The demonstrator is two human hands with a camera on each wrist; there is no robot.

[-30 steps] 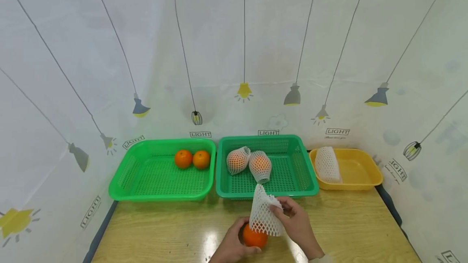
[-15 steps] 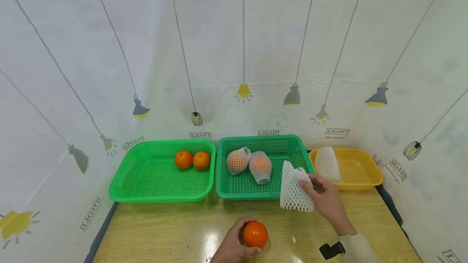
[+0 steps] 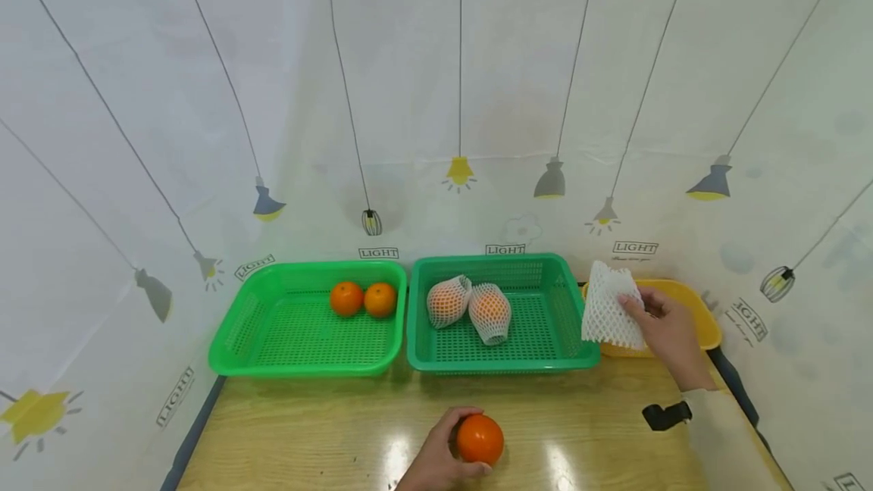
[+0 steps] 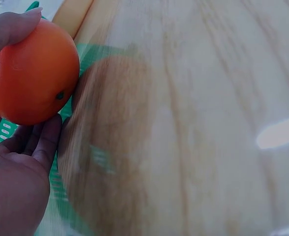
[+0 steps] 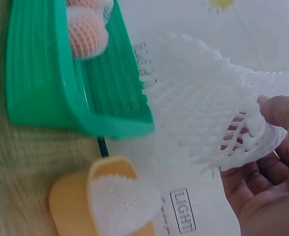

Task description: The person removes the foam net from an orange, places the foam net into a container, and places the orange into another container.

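My left hand [image 3: 442,455] grips a bare orange [image 3: 480,439] low over the front of the table, thumb on one side and fingers on the other. The left wrist view shows the orange's stem spot [image 4: 60,95] facing the camera. Up at the right, my right hand [image 3: 671,328] pinches a white foam fruit net [image 3: 611,308] between thumb and fingers. The net hangs in front of the yellow basket [image 3: 696,317] and hides its left part. In the right wrist view another foam net [image 5: 122,201] lies inside that yellow basket.
A bright green basket [image 3: 307,368] at the back left holds two bare oranges [image 3: 364,299]. Beside it, a darker green basket [image 3: 505,364] holds two oranges in foam nets [image 3: 469,308]. A printed wall sheet [image 3: 409,97] rises behind the baskets.
My right hand has carried the foam net away from the orange, up and to the right, to the front of the yellow basket. The left hand stays on the orange.
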